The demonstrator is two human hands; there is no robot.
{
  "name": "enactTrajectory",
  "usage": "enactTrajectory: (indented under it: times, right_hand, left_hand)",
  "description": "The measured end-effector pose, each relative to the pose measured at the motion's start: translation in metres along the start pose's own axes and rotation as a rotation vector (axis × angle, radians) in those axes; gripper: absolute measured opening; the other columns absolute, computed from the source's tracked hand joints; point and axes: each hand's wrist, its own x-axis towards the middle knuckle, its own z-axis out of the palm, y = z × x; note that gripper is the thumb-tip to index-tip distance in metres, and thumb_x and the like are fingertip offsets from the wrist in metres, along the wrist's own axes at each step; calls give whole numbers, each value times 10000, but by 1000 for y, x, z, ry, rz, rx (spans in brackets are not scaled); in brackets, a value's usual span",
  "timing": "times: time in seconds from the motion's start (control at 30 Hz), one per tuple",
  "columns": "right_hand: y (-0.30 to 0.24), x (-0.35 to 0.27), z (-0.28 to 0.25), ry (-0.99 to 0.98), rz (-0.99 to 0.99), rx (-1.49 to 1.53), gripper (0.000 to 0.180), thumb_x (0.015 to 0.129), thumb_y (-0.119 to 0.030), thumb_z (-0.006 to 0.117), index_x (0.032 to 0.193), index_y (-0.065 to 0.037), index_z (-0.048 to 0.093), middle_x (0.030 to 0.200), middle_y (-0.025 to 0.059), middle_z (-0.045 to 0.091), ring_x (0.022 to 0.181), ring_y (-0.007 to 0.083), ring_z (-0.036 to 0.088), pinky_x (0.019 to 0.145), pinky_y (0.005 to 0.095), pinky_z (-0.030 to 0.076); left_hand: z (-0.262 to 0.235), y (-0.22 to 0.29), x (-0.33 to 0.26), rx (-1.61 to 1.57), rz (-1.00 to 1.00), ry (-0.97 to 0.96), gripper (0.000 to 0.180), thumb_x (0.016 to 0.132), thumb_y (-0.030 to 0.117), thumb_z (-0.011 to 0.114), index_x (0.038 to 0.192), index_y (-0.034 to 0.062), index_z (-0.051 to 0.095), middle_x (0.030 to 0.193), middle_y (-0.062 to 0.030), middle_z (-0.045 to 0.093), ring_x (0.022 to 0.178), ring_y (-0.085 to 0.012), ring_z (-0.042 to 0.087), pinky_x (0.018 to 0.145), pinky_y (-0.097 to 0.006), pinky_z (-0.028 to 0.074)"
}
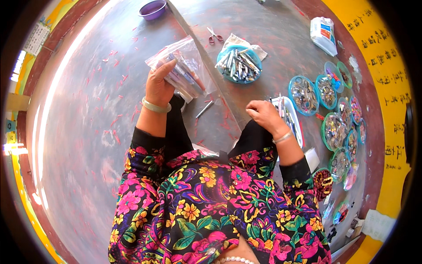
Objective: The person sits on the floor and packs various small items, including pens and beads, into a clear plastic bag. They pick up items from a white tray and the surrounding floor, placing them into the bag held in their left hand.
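Note:
My left hand (159, 86) is closed around a clear plastic bag (193, 55), held up above the floor. Inside the bag lie several slim pens, bluish, whitish and reddish brown. My right hand (266, 115) is at my right knee, its fingers curled in; whatever they may hold is hidden. Right beside that hand stands a white tray (300, 134) with several pens in it. A single dark pen (204, 109) lies on the floor between my legs. Farther off, a blue round basket (239, 80) is heaped with silver, white and dark pens, resting on a pale cloth.
Red-handled scissors (214, 37) lie beyond the basket, and a purple basin (152, 9) stands at the far left. Several round baskets of small parts, one a blue basket (303, 95), crowd the right side. A white package (323, 36) sits near the yellow wall.

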Motion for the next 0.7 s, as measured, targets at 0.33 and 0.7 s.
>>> enactTrajectory:
  times: [0.33, 0.7]
  right_hand:
    - [100, 176, 195, -427, 703, 341, 196, 819, -194, 575, 809, -19, 663, 706, 148, 650, 558, 226, 645, 469, 329, 507]
    - [214, 183, 381, -371, 1176, 271, 409, 783, -334, 704, 832, 64, 629, 702, 177, 653, 561, 280, 657, 487, 379, 535]
  left_hand:
    - [-47, -2, 12, -29, 40, 222, 306, 864, 92, 520, 1146, -27, 505, 999, -158, 611, 935, -276, 606, 843, -400, 478]
    - [-70, 9, 4, 151, -64, 291, 325, 763, 165, 656, 985, -16, 501, 881, -196, 609, 811, -318, 619, 755, -443, 510]
